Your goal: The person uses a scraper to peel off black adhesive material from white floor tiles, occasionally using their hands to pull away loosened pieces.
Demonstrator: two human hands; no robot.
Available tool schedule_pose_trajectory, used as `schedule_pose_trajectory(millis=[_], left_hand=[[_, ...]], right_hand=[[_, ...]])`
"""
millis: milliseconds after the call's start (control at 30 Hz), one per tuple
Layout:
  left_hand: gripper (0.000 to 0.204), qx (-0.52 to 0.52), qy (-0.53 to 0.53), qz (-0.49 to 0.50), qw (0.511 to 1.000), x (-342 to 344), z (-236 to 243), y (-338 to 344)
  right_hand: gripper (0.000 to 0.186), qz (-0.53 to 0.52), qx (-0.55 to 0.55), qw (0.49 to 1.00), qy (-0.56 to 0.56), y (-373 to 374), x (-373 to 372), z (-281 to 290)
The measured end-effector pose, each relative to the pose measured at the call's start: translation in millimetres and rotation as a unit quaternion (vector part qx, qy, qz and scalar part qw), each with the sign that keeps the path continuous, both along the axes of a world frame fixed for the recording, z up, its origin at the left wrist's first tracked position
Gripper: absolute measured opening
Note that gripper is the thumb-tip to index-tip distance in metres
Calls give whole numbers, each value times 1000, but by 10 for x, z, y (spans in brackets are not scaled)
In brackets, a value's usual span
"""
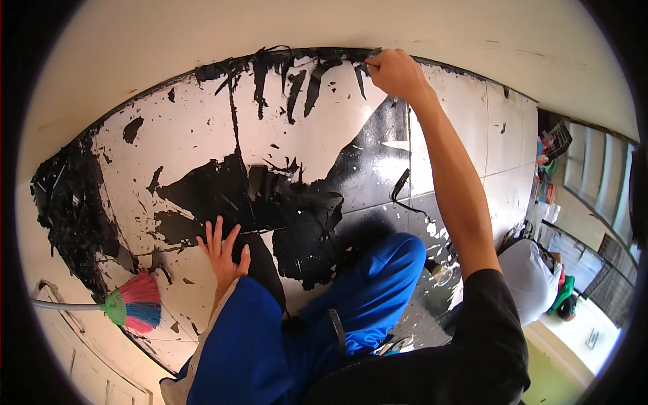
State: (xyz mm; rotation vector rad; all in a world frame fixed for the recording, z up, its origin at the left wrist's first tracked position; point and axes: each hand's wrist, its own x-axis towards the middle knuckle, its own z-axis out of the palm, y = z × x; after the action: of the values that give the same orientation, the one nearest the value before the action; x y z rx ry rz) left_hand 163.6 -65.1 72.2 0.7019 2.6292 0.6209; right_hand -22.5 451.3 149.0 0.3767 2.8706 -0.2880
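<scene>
My right hand (pixel 397 74) is closed at the far edge of the floor, where the tiles meet the wall. Its fingertips press on the dark seam; whatever they pinch there is too small and hidden to name. Torn strips of black coating (pixel 295 94) hang out from that seam to the left of the hand. My left hand (pixel 224 256) rests on the floor with spread fingers, holding nothing. Just beyond it spreads a large black patch of coating (pixel 209 192) with ragged edges. One curled loose strip (pixel 400 185) lies below my right forearm.
A broom (pixel 138 302) with pink, blue and green bristles lies at the left. Behind it is a heap of black scraps (pixel 71 202). White tiles (pixel 158 152) show between the patches. To the right are a white sack (pixel 530 280) and a dark crate (pixel 557 140).
</scene>
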Motion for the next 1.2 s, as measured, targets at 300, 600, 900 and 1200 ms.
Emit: schedule_pose_trajectory(millis=[300, 600, 900, 1200], left_hand=[[55, -4, 48, 8, 999, 38, 2, -96], [53, -1, 20, 2, 1000, 11, 30, -33], [52, 3, 5, 10, 1000, 38, 29, 0], [53, 18, 26, 18, 999, 67, -31, -28]], right_hand=[[30, 11, -14, 1000, 15, -102, -64, -131], [30, 22, -39, 998, -47, -544, -113, 55], [26, 24, -32, 997, -63, -358, -103, -21], [26, 28, -20, 990, -136, -319, -315, -42]])
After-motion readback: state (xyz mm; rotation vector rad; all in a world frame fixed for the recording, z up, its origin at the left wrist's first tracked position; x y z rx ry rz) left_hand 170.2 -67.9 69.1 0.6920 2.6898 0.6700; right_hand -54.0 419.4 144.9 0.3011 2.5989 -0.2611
